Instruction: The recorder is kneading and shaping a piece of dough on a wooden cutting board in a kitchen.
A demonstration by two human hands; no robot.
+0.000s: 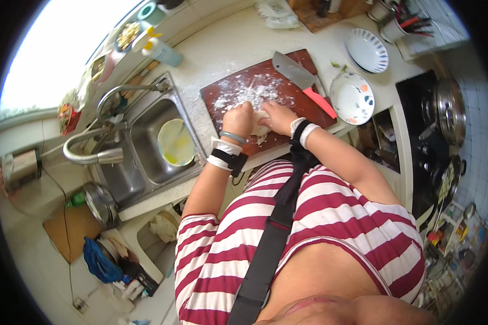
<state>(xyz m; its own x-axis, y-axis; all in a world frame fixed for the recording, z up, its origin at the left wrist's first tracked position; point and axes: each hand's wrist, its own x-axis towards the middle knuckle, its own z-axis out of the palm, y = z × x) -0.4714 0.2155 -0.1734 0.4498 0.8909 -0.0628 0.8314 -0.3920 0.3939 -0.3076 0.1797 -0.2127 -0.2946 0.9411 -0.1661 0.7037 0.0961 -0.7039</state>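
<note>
A piece of white dough rests near the front of a reddish-brown cutting board, between my hands. My left hand has its fingers curled against the dough's left side. From the right, my right hand grips it, thumb across its top; the fingers partly hide it. Loose white flour is scattered over the board beyond both hands. Across the board's right side lies a cleaver with a pink handle angled towards me.
Left of the board is a double steel sink holding a yellowish round dish. To the right stand a patterned bowl and stacked dishes. A spray bottle stands behind the sink. The black cooktop is farther right.
</note>
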